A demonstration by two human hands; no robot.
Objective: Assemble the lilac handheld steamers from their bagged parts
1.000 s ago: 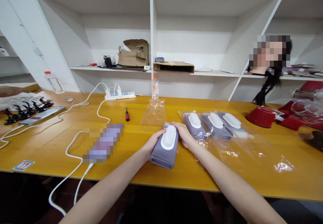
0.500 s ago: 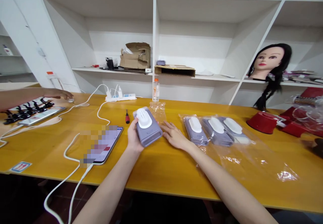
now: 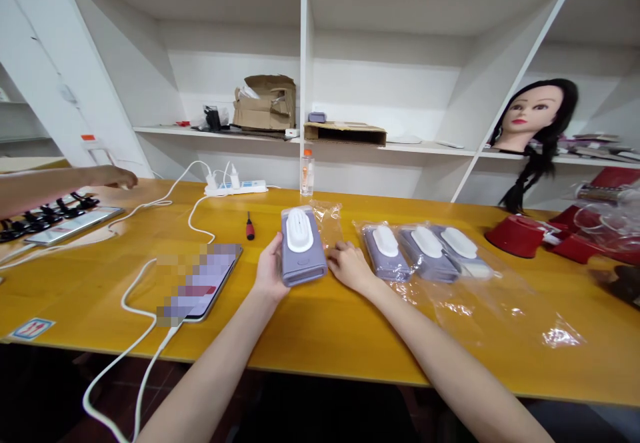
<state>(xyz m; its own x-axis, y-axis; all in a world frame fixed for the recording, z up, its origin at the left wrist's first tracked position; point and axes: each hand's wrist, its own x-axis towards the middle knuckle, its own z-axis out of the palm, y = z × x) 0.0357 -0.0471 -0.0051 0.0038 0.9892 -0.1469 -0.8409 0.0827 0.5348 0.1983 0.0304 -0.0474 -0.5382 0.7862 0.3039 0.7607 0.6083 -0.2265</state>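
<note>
A greyish-purple box-shaped device (image 3: 305,266) with a raised white oval piece on its top face is tilted up in my left hand (image 3: 271,271). The fingers grip its left side and underside, partly out of sight. Behind the device lies a crinkled clear plastic bag (image 3: 329,220). Just to the right, my right hand (image 3: 353,266) has its fingers curled in at the bag's near edge, seemingly pinching it; the fingertips are partly hidden. Three like devices, (image 3: 386,263) the nearest, lie in a row in clear plastic to the right.
A phone (image 3: 210,283) with a white cable lies left, near a red-handled screwdriver (image 3: 250,230). Behind stand a clear bottle (image 3: 307,176) and a power strip (image 3: 240,188). Another person's hand (image 3: 117,176) is at far left. Red stands (image 3: 515,235) and a mannequin head (image 3: 530,116) are right.
My left hand has moved slightly right and turned the device more upright. My right hand's fingers have curled in from a flatter pose. The plastic bag has shifted right.
</note>
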